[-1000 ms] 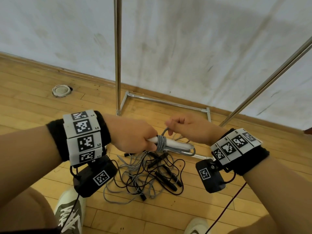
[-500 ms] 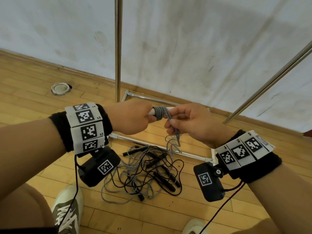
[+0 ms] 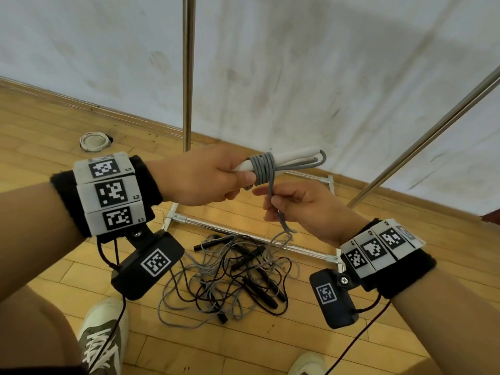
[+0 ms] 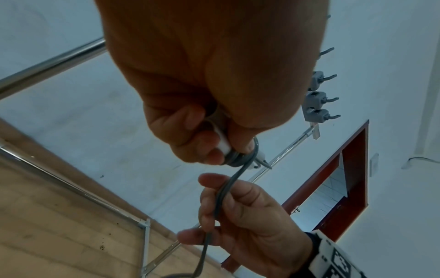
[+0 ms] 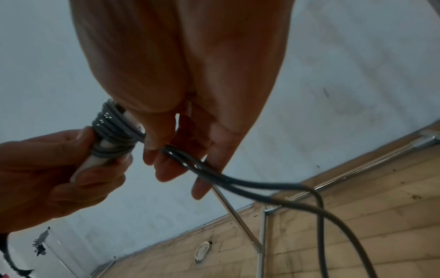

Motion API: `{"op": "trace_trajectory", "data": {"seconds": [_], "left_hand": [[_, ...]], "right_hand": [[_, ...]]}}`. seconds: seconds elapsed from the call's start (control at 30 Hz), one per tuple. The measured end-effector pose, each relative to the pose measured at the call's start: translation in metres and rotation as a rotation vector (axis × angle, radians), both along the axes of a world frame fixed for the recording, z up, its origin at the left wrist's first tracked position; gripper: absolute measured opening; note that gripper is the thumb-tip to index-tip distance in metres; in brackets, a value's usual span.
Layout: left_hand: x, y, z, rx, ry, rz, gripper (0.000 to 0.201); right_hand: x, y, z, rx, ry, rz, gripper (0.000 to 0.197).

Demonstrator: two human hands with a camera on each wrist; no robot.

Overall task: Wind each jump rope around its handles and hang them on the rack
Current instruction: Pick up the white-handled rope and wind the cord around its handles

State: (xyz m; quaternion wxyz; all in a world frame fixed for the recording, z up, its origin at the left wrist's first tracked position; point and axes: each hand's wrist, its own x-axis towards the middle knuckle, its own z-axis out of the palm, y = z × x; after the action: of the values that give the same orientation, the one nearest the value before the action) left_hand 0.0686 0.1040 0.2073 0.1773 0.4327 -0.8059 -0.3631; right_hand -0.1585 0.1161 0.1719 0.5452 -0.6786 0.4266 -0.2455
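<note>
Our left hand (image 3: 201, 175) grips the white plastic handles (image 3: 292, 157), already wrapped with several coils of grey rope (image 3: 263, 166). Our right hand (image 3: 305, 209) curls loosely around the doubled free rope just below them.

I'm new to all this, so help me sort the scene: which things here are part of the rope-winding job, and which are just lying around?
Part of the job:
- white handles with grey rope wound round them, held by the left hand
- right hand, pinching the loose rope
- tangled ropes on the floor
- metal rack

Just lying about:
- round floor fitting
- sneakers
</note>
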Motion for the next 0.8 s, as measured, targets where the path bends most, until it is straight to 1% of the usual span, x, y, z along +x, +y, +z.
{"op": "trace_trajectory", "data": {"seconds": [0.1,0.17,0.2,0.27,0.3,0.37,0.43,0.47,0.5,0.53,0.57,0.6,0.63,0.67,0.7,0.73,0.8], "left_hand": [[-0.001,0.004,0.000,0.063,-0.005,-0.059,0.020],[-0.001,0.006,0.000,0.076,-0.024,-0.083,0.018],[-0.001,0.006,0.000,0.084,-0.024,-0.094,0.018],[0.000,0.007,0.003,0.109,-0.010,-0.124,0.019],[0.001,0.008,0.004,0.126,-0.002,-0.147,0.019],[0.003,0.012,0.006,0.164,0.013,-0.204,0.020],[0.002,0.016,0.005,0.179,-0.010,-0.262,0.026],[0.001,0.018,0.004,0.181,-0.046,-0.280,0.029],[0.000,0.019,0.003,0.179,-0.091,-0.292,0.028],[-0.002,0.020,0.001,0.172,-0.138,-0.299,0.026],[-0.003,0.020,-0.002,0.161,-0.183,-0.301,0.024],[-0.004,0.021,-0.004,0.150,-0.226,-0.300,0.024],[-0.005,0.021,-0.006,0.136,-0.267,-0.298,0.024],[-0.006,0.022,-0.008,0.115,-0.311,-0.297,0.024],[-0.007,0.022,-0.010,0.092,-0.353,-0.296,0.024],[-0.007,0.022,-0.012,0.074,-0.389,-0.295,0.025],[-0.008,0.021,-0.015,0.060,-0.444,-0.290,0.025]], "right_hand": [[-0.006,-0.003,-0.001,-0.030,0.011,0.021,0.036],[-0.006,-0.005,-0.003,-0.072,0.016,0.029,0.037],[-0.005,-0.005,-0.004,-0.102,0.043,0.031,0.034],[-0.007,-0.004,-0.004,-0.184,0.153,0.026,0.023],[-0.009,-0.005,-0.005,-0.208,0.251,0.040,0.016],[-0.016,-0.006,-0.010,-0.234,0.454,0.111,0.030],[-0.011,-0.006,-0.027,-0.223,0.425,0.114,0.030],[-0.022,-0.005,-0.039,-0.283,0.356,0.085,0.029],[-0.023,-0.010,-0.044,-0.335,0.353,-0.171,0.028],[-0.022,-0.011,-0.036,-0.422,0.291,-0.240,0.024],[-0.018,-0.016,-0.027,-0.231,0.197,-0.198,0.013],[-0.014,-0.017,-0.021,-0.147,0.216,-0.108,0.008],[-0.012,-0.019,-0.015,-0.148,0.419,0.031,0.019],[-0.017,-0.017,-0.006,-0.166,0.505,0.133,0.028],[-0.023,-0.017,-0.006,-0.167,0.497,0.143,0.033],[-0.020,-0.020,-0.007,-0.192,0.466,0.131,0.033],[-0.016,-0.019,-0.005,-0.190,0.481,0.125,0.034]]}}
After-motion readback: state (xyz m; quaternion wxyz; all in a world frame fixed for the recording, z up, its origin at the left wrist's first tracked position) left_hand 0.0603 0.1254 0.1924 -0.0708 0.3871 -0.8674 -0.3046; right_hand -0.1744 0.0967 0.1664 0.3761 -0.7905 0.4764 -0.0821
